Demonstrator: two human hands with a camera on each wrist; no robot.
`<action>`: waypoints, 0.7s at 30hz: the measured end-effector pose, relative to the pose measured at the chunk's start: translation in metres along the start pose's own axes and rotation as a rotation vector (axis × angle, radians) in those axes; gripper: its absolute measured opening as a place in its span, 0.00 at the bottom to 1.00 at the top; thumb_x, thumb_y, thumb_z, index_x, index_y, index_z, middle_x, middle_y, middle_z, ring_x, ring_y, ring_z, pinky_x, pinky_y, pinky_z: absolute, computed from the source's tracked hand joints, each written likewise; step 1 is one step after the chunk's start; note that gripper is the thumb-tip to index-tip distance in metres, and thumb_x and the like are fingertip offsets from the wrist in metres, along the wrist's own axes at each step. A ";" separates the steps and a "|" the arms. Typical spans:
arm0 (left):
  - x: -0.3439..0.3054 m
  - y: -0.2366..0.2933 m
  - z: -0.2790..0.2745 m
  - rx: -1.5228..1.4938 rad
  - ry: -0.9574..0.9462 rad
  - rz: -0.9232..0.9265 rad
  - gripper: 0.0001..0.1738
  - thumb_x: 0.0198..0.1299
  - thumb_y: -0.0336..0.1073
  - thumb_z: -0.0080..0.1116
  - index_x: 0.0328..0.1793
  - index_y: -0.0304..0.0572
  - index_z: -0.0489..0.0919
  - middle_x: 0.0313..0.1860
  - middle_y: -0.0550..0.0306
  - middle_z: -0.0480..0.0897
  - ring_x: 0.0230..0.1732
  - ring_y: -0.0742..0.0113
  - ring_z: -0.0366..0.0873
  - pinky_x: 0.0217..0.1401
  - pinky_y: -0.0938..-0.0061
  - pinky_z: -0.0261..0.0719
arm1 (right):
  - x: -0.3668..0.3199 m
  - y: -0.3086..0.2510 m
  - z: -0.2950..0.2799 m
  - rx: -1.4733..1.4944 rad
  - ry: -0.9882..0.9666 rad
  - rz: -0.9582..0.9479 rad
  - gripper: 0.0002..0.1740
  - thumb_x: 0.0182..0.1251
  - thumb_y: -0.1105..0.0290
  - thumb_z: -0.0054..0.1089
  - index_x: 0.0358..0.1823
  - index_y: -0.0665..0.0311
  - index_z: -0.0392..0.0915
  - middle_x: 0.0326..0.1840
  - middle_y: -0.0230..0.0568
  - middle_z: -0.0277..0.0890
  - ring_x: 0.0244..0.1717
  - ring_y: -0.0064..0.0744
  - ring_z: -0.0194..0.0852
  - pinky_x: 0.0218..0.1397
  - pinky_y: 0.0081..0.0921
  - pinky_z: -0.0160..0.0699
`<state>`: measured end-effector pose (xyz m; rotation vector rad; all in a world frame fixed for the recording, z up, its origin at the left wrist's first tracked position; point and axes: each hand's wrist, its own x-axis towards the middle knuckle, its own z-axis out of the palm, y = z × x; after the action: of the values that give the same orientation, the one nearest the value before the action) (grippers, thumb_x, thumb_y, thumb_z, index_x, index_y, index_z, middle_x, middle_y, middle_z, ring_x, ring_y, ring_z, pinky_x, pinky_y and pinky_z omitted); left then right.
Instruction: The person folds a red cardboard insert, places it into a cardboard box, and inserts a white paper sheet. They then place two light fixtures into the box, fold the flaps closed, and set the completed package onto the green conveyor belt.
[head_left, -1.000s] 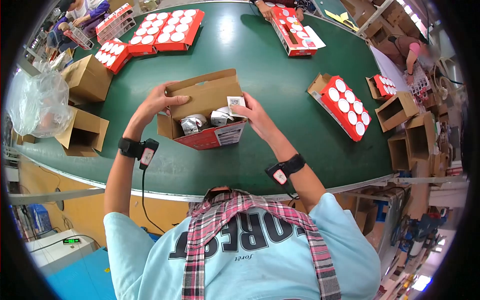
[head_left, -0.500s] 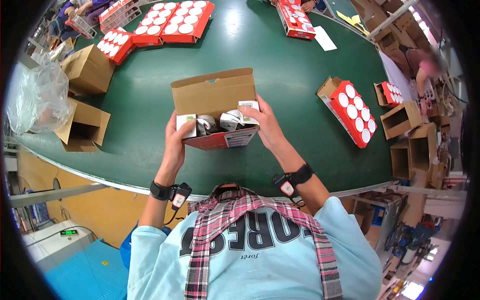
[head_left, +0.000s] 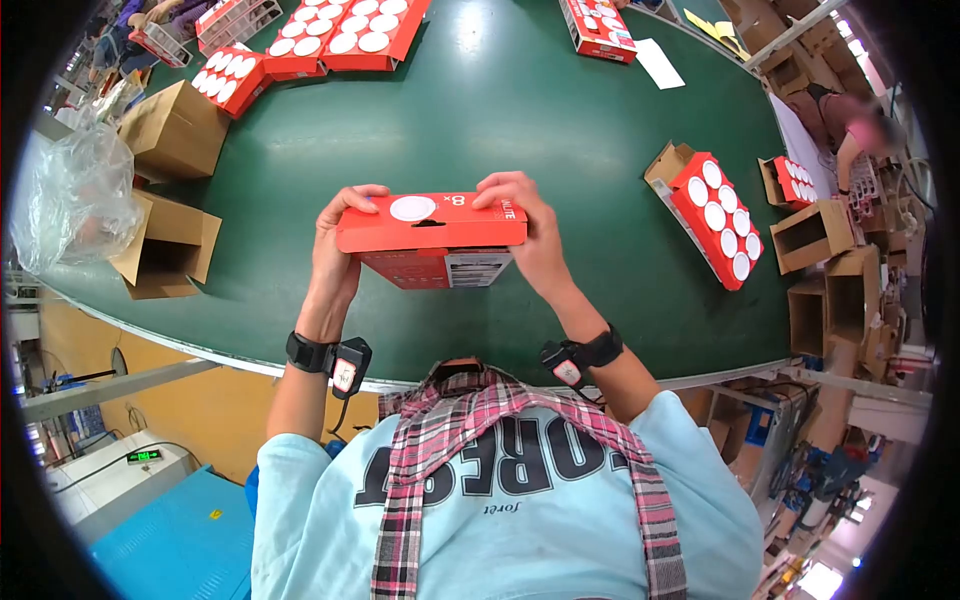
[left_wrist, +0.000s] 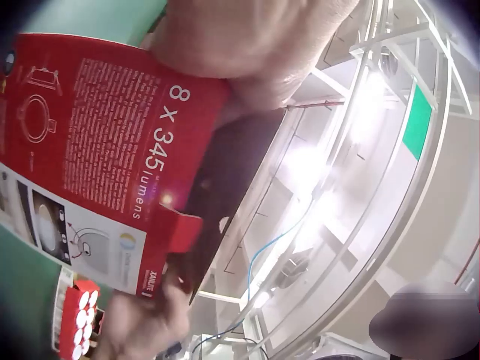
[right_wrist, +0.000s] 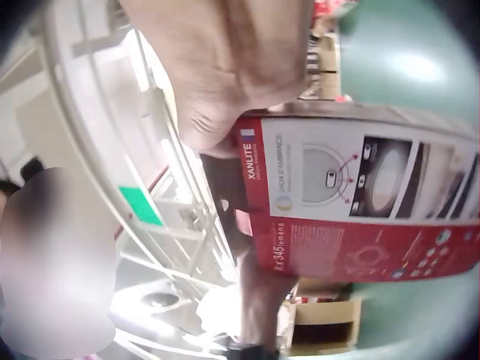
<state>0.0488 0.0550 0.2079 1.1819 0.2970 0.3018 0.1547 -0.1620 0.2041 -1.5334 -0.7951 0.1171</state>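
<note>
A red box is held between both hands over the green table, its red lid panel folded over the top toward the person, not fully pressed down. The left hand grips the box's left end, fingers on the lid. At the right end the right hand grips the box, fingers curled on the lid. In the left wrist view the printed side of the box shows with a dark gap under the lid and a small red tab. The right wrist view shows the same printed side. The contents are hidden.
Red packs of white discs stand at the table's far left, far edge and right. Open cartons and a plastic bag are at the left. More cartons lie right, near another person. White paper lies at the back.
The brown flap that stood upright has folded down over the box, covering the white end flaps and contents. Both hands moved from the end flaps onto the lid.
</note>
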 end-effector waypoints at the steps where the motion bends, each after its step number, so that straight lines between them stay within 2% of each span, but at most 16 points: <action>1: 0.000 -0.002 0.000 0.001 0.019 0.007 0.09 0.60 0.25 0.49 0.31 0.47 0.78 0.50 0.57 0.78 0.48 0.67 0.77 0.49 0.73 0.77 | 0.000 -0.009 -0.001 0.001 -0.033 -0.036 0.09 0.51 0.78 0.61 0.36 0.62 0.76 0.48 0.34 0.73 0.56 0.33 0.66 0.58 0.28 0.66; 3: -0.002 -0.003 0.000 0.010 0.043 0.018 0.09 0.60 0.26 0.48 0.31 0.47 0.78 0.51 0.56 0.78 0.48 0.66 0.77 0.50 0.72 0.77 | -0.006 -0.032 -0.004 0.006 -0.102 -0.099 0.10 0.52 0.77 0.62 0.36 0.61 0.75 0.49 0.37 0.72 0.58 0.36 0.63 0.59 0.29 0.64; 6: 0.001 -0.003 0.000 -0.008 0.011 0.019 0.09 0.61 0.29 0.46 0.34 0.44 0.78 0.55 0.51 0.76 0.52 0.63 0.75 0.55 0.68 0.74 | -0.001 -0.035 -0.011 -0.043 -0.162 -0.163 0.12 0.52 0.75 0.64 0.39 0.61 0.75 0.47 0.37 0.73 0.55 0.36 0.66 0.58 0.31 0.66; 8: 0.002 0.001 -0.006 -0.069 -0.032 0.016 0.10 0.62 0.34 0.44 0.37 0.41 0.78 0.58 0.47 0.74 0.57 0.59 0.72 0.61 0.64 0.70 | -0.001 -0.025 -0.008 -0.024 -0.081 -0.109 0.13 0.53 0.74 0.65 0.41 0.62 0.75 0.45 0.36 0.73 0.52 0.36 0.68 0.57 0.32 0.66; 9: -0.002 0.006 -0.006 -0.145 -0.080 0.041 0.19 0.62 0.40 0.42 0.48 0.34 0.77 0.63 0.43 0.70 0.66 0.55 0.64 0.68 0.61 0.61 | 0.001 -0.024 -0.004 -0.013 -0.038 -0.085 0.13 0.54 0.74 0.65 0.41 0.62 0.75 0.45 0.36 0.74 0.51 0.36 0.69 0.57 0.32 0.66; 12: -0.016 0.022 0.003 -0.151 -0.125 0.143 0.26 0.62 0.45 0.40 0.57 0.32 0.74 0.65 0.42 0.69 0.71 0.54 0.56 0.70 0.61 0.57 | 0.003 -0.034 -0.001 0.060 -0.063 0.015 0.14 0.54 0.74 0.66 0.43 0.61 0.77 0.43 0.35 0.74 0.49 0.36 0.70 0.56 0.32 0.68; 13: -0.019 0.023 0.002 -0.017 -0.208 0.246 0.22 0.62 0.41 0.48 0.58 0.36 0.76 0.64 0.45 0.70 0.70 0.55 0.61 0.68 0.62 0.61 | 0.001 -0.034 0.001 0.035 -0.048 -0.010 0.14 0.54 0.74 0.65 0.43 0.60 0.78 0.43 0.34 0.74 0.48 0.35 0.70 0.55 0.31 0.68; 16: -0.021 0.030 0.001 0.672 -0.307 0.375 0.15 0.57 0.33 0.59 0.52 0.40 0.81 0.61 0.50 0.75 0.65 0.56 0.68 0.65 0.63 0.67 | 0.000 -0.031 0.002 -0.046 -0.048 -0.097 0.13 0.54 0.76 0.65 0.43 0.58 0.81 0.42 0.33 0.74 0.48 0.33 0.70 0.54 0.29 0.70; 17: -0.015 0.022 -0.003 0.668 -0.300 0.468 0.15 0.51 0.28 0.65 0.47 0.45 0.84 0.55 0.55 0.79 0.61 0.57 0.73 0.61 0.65 0.71 | -0.002 -0.024 0.000 -0.074 -0.064 -0.129 0.13 0.53 0.76 0.66 0.42 0.58 0.81 0.42 0.32 0.74 0.48 0.33 0.70 0.53 0.29 0.70; 21: -0.014 0.020 -0.005 0.734 -0.345 0.519 0.14 0.52 0.32 0.64 0.47 0.48 0.85 0.54 0.57 0.80 0.62 0.55 0.72 0.62 0.63 0.71 | -0.004 -0.019 -0.001 -0.149 -0.073 -0.187 0.12 0.52 0.76 0.66 0.39 0.56 0.83 0.42 0.31 0.74 0.48 0.31 0.69 0.52 0.28 0.71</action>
<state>0.0328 0.0613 0.2257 2.0080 -0.2388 0.4492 0.1447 -0.1665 0.2196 -1.5926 -1.0200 -0.0246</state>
